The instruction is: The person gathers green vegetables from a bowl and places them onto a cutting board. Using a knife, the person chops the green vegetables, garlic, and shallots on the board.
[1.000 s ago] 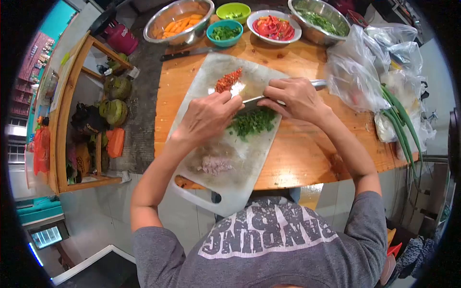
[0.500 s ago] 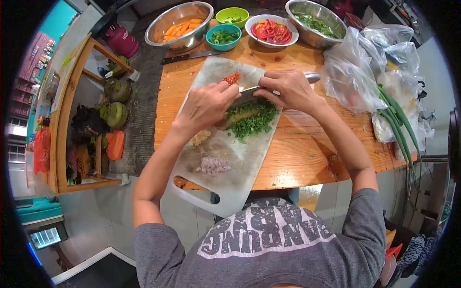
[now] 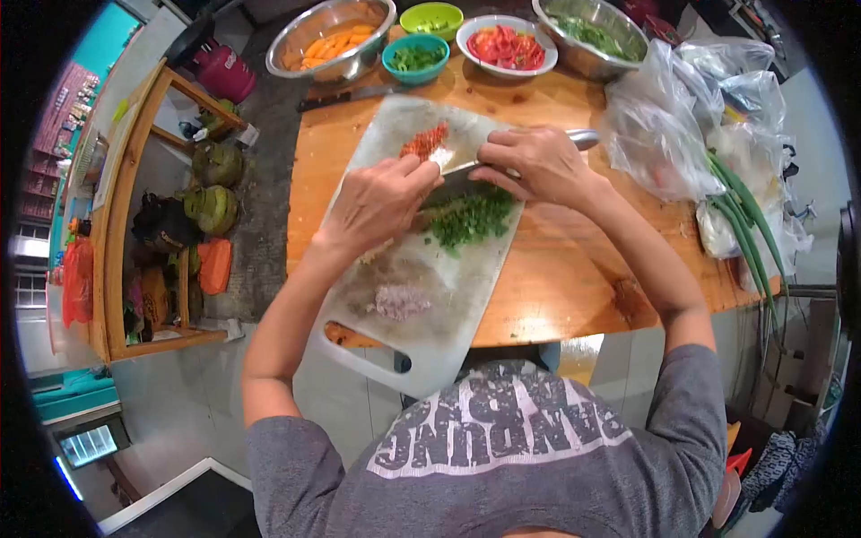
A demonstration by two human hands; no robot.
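Observation:
A knife [image 3: 457, 179] with a metal handle lies across the upper part of a white cutting board [image 3: 462, 314]. My right hand [image 3: 534, 166] is closed round the knife near its handle end. The fingers of my left hand [image 3: 381, 197] are pressed together at the other end of the blade. Chopped green herbs [image 3: 473, 218] lie on the board just below the blade, partly under it. Chopped red pieces [image 3: 425, 142] sit above my left hand. Minced purple-white pieces [image 3: 401, 302] lie lower on the board, and a pale minced heap is mostly hidden by my left wrist.
Along the back stand a metal bowl of carrots [image 3: 381, 45], a teal bowl [image 3: 416, 74], a lime bowl [image 3: 431, 7], a white bowl of red slices [image 3: 507, 71] and a metal bowl of greens [image 3: 619, 65]. Another knife [image 3: 345, 98] lies behind the board. Plastic bags [image 3: 659, 125] and green stalks [image 3: 744, 215] are at right.
My left hand has shifted slightly down, so more of the red pieces show. Both hands stay on the knife, and the camera view has moved a little.

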